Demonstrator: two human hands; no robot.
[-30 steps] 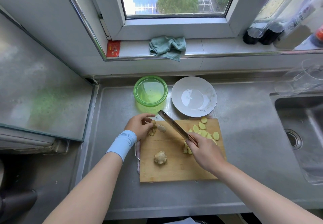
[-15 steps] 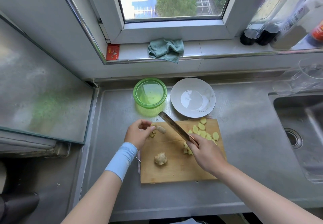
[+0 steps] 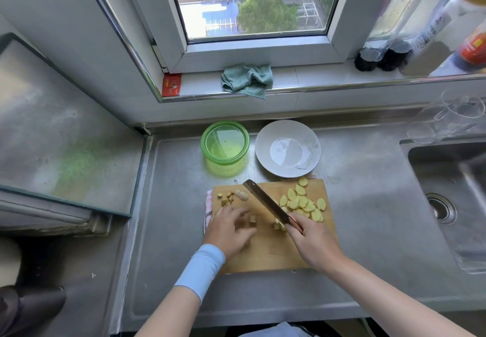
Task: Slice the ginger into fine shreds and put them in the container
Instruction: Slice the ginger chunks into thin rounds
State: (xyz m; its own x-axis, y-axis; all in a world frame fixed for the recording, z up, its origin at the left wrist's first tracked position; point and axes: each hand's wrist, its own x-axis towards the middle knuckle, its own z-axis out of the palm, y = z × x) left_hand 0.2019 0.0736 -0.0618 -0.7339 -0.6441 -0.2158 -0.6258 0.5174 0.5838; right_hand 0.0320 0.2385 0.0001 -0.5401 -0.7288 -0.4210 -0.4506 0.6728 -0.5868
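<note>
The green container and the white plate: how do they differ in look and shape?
The green container is translucent; the white plate is opaque. The container is deep with upright walls; the plate is shallow. The container is narrower than the plate. Both are round and stand behind the cutting board.

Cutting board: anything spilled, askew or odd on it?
Nothing spilled or damaged. One ginger slice sits right at the board's far edge beside the plate, apart from the slice pile by the knife. The left hand is blurred.
</note>
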